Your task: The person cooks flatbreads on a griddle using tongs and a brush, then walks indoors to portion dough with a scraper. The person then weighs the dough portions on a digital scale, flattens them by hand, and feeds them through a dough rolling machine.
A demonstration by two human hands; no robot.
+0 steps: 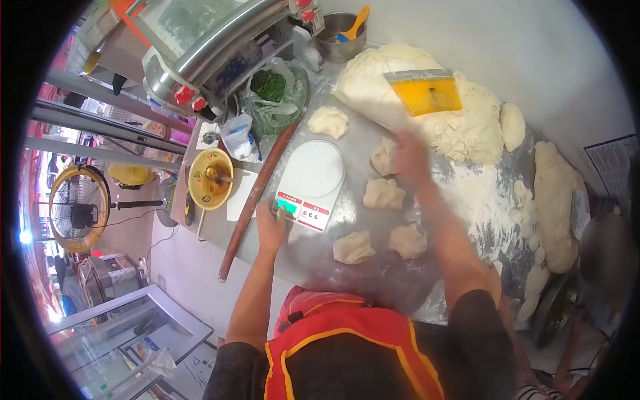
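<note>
My left hand grips the near left corner of a white kitchen scale, its thumb beside the green-lit display. Nothing lies on the scale's round plate. My right hand, smeared by motion, is against the right side of a dough piece; its fingers are not distinct. Just below sits another dough piece. Two more lumps, a left one and a right one, lie nearer my body. A paler dough lump rests beyond the scale.
A large dough mass carries a yellow dough scraper. Left of the scale lie a long rolling pin and a yellow bowl. Behind are a bag of chopped greens, a steel roller machine and a metal pot. Flour covers the right.
</note>
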